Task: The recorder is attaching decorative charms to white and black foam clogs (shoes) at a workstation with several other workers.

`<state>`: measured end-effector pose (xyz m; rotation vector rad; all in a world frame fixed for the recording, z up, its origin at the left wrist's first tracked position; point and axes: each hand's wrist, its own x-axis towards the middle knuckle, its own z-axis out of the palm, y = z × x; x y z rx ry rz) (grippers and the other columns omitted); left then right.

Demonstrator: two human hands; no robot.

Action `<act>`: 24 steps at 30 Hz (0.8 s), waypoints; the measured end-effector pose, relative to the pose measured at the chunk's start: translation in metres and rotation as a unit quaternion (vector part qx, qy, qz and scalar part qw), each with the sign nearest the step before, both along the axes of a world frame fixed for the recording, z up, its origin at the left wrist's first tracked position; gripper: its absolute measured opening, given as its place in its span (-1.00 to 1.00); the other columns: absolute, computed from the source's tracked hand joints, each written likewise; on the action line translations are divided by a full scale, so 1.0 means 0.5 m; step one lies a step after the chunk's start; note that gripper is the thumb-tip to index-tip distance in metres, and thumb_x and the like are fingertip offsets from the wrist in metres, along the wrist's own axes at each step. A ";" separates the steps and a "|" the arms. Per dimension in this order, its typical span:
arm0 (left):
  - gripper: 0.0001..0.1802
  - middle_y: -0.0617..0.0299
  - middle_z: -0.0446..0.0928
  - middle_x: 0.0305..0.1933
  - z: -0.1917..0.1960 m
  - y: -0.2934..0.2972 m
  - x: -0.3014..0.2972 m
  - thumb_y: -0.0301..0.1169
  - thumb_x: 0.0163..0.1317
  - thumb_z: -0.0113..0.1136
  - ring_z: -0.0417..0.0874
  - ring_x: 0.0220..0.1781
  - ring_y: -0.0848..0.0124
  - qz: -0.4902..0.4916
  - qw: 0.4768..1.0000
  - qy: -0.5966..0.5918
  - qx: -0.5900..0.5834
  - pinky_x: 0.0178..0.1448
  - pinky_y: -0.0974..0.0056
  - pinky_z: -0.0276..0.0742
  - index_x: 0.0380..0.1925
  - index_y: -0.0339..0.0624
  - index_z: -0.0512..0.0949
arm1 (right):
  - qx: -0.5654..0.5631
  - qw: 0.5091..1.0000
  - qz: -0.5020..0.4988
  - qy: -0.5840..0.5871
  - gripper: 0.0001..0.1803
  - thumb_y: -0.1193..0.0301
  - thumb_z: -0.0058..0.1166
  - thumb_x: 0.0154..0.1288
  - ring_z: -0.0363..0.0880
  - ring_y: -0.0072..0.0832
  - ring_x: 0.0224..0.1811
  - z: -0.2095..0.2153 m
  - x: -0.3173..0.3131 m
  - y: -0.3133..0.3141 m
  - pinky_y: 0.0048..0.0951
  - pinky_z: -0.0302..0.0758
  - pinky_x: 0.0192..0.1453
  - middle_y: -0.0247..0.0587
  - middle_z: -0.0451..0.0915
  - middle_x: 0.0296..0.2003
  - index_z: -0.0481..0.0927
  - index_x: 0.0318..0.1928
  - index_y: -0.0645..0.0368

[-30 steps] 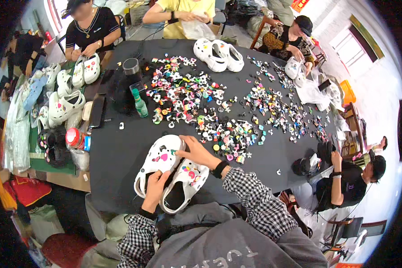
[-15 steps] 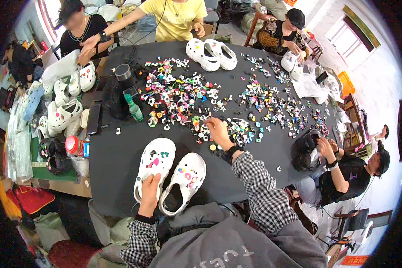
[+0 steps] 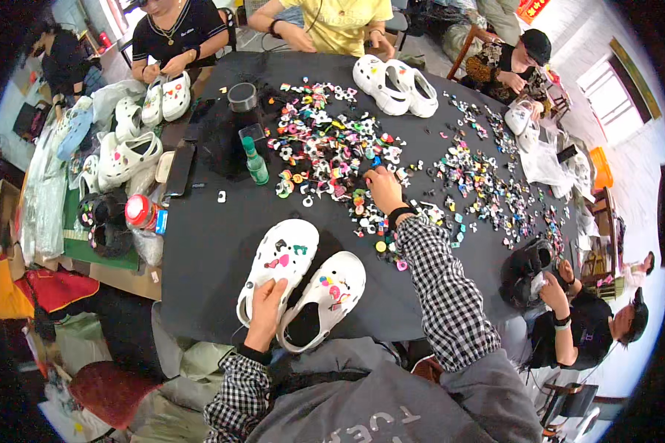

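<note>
My left hand [image 3: 267, 308] is closed on the side of a white clog [image 3: 294, 238] decorated with several small shoe charms, among them pink, black and green ones. Right beside it lies a second white clog [image 3: 349, 270] with colourful charms on its toe. My right hand [image 3: 385, 190] reaches into the spread of loose shoe charms [image 3: 332, 148], fingers pinched together at its middle. Whatever sits between those fingertips is too small to make out; a blue charm [image 3: 377, 160] shows just beyond them.
A green bottle [image 3: 256, 164] and a dark lidded container [image 3: 242, 98] stand left of the charms. Another white clog pair [image 3: 396, 87] is at the far edge. White clogs [image 3: 129, 159] and a red-lidded jar [image 3: 142, 213] crowd the left. Several people work around the black table [image 3: 207, 258].
My right hand has moved farther into the charms, its fingers now drawn together. My left hand keeps its hold on the clog. The whole view has shifted, and the person in yellow has drawn an arm back.
</note>
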<state>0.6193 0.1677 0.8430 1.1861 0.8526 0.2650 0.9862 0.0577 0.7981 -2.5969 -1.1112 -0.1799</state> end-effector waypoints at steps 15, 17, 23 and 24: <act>-0.78 0.47 0.42 -0.42 -0.015 0.005 -0.040 -0.32 0.35 0.13 0.33 -0.36 0.67 -0.015 0.999 -0.039 -0.019 -0.25 0.48 0.26 -0.46 -0.18 0.51 | 0.201 0.918 -0.008 0.341 -0.76 0.45 0.21 0.14 0.62 -0.39 -0.23 0.056 -0.139 -0.013 -0.38 0.52 -0.17 -0.13 0.60 -0.30 0.49 -0.19 0.22; -0.72 0.53 0.30 -0.49 -0.030 -0.005 -0.032 -0.34 0.34 0.13 0.22 -0.42 0.70 0.014 0.998 -0.053 -0.020 -0.35 0.46 0.16 -0.54 -0.19 0.45 | 0.222 0.903 0.040 0.366 -0.72 0.44 0.22 0.16 0.60 -0.51 -0.22 0.082 -0.204 -0.026 -0.45 0.52 -0.16 -0.19 0.62 -0.27 0.53 -0.12 0.20; -0.77 0.45 0.44 -0.38 -0.025 -0.004 -0.039 -0.30 0.33 0.17 0.35 -0.32 0.64 0.029 0.993 -0.081 -0.085 -0.20 0.43 0.30 -0.42 -0.23 0.52 | 0.191 0.809 0.142 0.538 -0.81 0.52 0.16 0.25 0.57 -0.64 -0.19 0.153 -0.348 -0.034 -0.57 0.53 -0.11 -0.34 0.60 -0.24 0.58 -0.11 0.22; -0.78 0.43 0.46 -0.37 -0.023 0.001 -0.040 -0.30 0.33 0.17 0.38 -0.31 0.63 0.020 0.991 -0.080 -0.105 -0.17 0.44 0.32 -0.38 -0.24 0.53 | 0.174 0.819 0.162 0.523 -0.83 0.51 0.17 0.25 0.57 -0.64 -0.19 0.178 -0.366 -0.030 -0.56 0.53 -0.12 -0.34 0.61 -0.24 0.59 -0.13 0.22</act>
